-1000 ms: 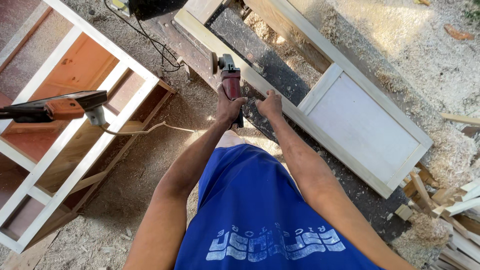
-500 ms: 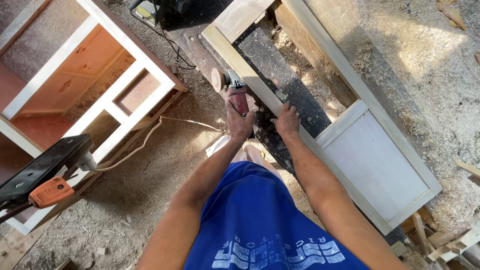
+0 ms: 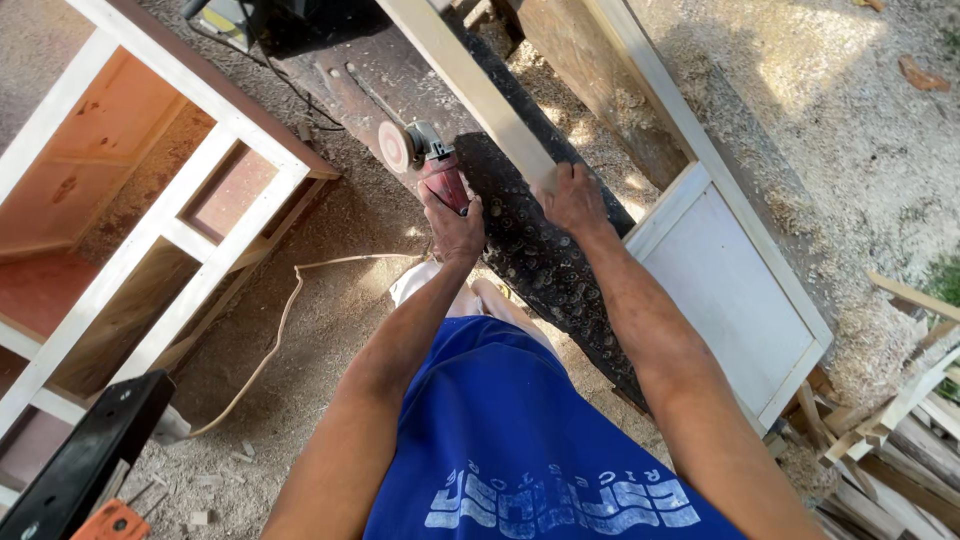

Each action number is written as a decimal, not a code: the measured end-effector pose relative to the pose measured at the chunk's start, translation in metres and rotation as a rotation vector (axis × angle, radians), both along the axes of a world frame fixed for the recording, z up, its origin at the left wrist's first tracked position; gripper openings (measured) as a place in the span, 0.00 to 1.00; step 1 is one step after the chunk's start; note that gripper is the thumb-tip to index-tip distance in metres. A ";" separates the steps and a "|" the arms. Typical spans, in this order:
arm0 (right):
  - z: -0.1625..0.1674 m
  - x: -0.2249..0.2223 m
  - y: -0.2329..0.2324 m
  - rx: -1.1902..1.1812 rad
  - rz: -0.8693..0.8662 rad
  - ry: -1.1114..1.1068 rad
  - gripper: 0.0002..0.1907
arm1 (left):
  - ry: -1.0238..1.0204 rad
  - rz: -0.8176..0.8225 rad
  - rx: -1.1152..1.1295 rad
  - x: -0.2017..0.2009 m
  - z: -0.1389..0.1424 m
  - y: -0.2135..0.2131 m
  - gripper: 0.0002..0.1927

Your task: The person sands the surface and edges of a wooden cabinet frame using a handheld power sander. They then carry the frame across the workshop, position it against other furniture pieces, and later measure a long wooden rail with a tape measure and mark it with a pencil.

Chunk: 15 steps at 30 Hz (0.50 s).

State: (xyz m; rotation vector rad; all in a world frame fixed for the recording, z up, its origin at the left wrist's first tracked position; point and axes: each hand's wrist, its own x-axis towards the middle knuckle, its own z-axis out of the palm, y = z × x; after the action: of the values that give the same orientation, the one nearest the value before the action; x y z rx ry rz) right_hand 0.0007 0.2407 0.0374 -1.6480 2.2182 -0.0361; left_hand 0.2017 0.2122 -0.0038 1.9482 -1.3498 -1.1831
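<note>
With the left hand (image 3: 452, 225) clamped on the grinder (image 3: 432, 165) and the right hand (image 3: 570, 198) pressing the frame (image 3: 470, 85), a slip risks the disc (image 3: 392, 148) reaching nearby fingers.

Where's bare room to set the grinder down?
Free: sawdust ground between cabinet frame and left hand, beside the cord; also ground top right beyond the door panel. Crowded: offcuts at right, the dark bench under both hands.

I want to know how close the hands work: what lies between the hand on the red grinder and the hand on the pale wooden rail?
In the head view, only the dark, dusty bench top shows between the left hand on the grinder and the right hand on the rail.
</note>
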 end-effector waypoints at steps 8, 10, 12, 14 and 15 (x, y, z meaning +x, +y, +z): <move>0.055 -0.026 -0.038 -0.167 -0.107 -0.124 0.28 | -0.121 -0.193 -0.061 -0.052 0.002 0.007 0.57; 0.063 -0.034 -0.042 -0.122 -0.155 -0.205 0.28 | -0.188 -0.254 -0.010 -0.063 0.003 0.009 0.56; 0.068 -0.046 -0.044 -0.133 -0.160 -0.179 0.27 | -0.258 -0.302 -0.048 -0.070 0.004 0.011 0.56; 0.071 -0.062 -0.045 -0.150 -0.163 -0.157 0.26 | -0.325 -0.341 -0.112 -0.074 0.003 0.013 0.57; 0.072 -0.071 -0.046 -0.164 -0.164 -0.150 0.25 | -0.362 -0.352 -0.145 -0.075 0.002 0.013 0.57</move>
State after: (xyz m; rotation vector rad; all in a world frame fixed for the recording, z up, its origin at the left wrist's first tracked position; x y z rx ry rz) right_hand -0.0702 0.1948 0.1090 -1.4849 2.2790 -0.3814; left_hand 0.1264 0.2256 -0.0015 1.9335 -1.9723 -0.8695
